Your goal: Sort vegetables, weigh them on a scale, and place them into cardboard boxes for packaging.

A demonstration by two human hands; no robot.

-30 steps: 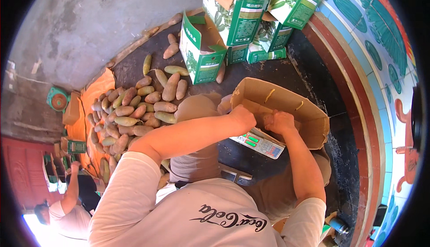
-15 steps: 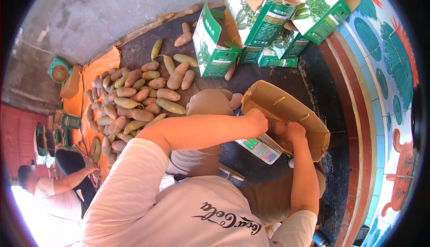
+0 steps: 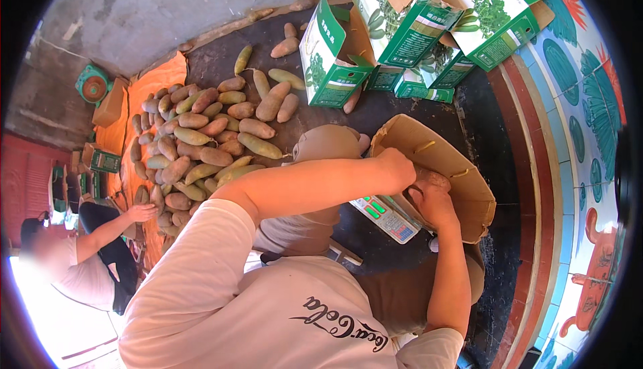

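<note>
An open cardboard box (image 3: 477,201) sits in front of me, tilted, beside a digital scale (image 3: 386,222) with lit green displays; whether it rests on the scale is hidden. Over the box's opening my right hand (image 3: 434,203) is closed on a brownish, soil-covered radish (image 3: 432,180). Bent inward across my body, my left arm brings my left hand (image 3: 396,169) to the radish's left end. The left fingers curl downward and are mostly hidden, but they appear closed on that same radish. Inside the box, the lower part is out of sight behind my hands.
A large pile of radishes (image 3: 194,158) lies at left on an orange sheet (image 3: 134,104). Green-and-white cartons (image 3: 408,34) stand at the far right, near a curved brick-red ledge (image 3: 536,161). Another person (image 3: 84,268) reaches toward the pile from the lower left.
The radish has come up higher in the box, and both hands have shifted slightly right. The other person's hand has moved up to the pile. My view has tilted a little.
</note>
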